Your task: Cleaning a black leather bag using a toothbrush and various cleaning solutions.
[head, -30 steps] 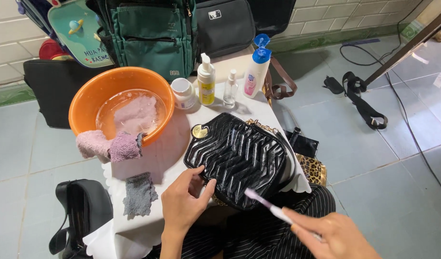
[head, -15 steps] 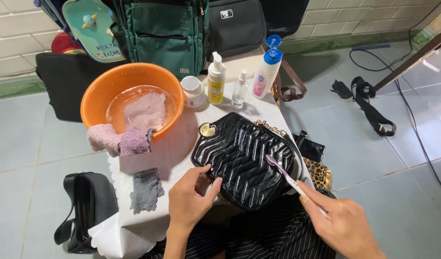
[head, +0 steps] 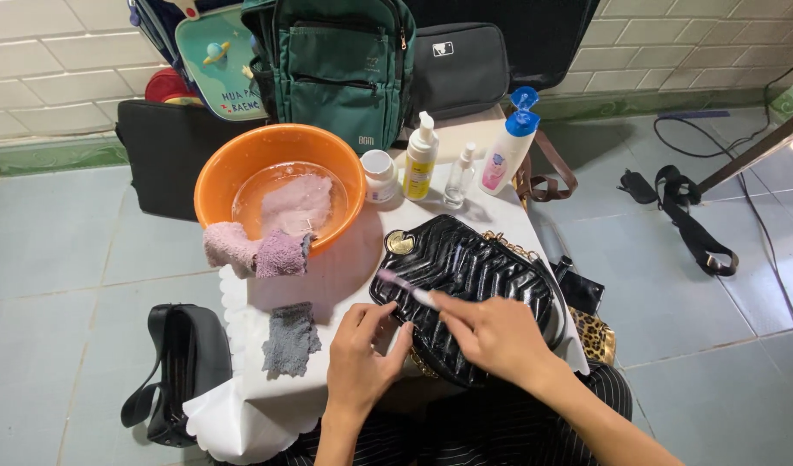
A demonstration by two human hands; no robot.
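Black quilted handbag (head: 478, 289) lying flat on the white-covered table (head: 344, 276), just right of the orange basin (head: 280, 185); its long axis runs diagonally from its round gold clasp (head: 401, 242), the end nearest the basin, toward the lower right. The right hand (head: 495, 332) rests on the handbag, fingers clamped on a toothbrush (head: 407, 288) whose pale head points left, toward the basin side, over the bag's left edge. The left hand (head: 362, 358) pinches the bag's lower left edge, fingers closed on it. Brushing appears under way at this corner; no foam or wet patch can be made out elsewhere, so most of the surface seems left. A grey cloth (head: 288, 338) lies below the basin.
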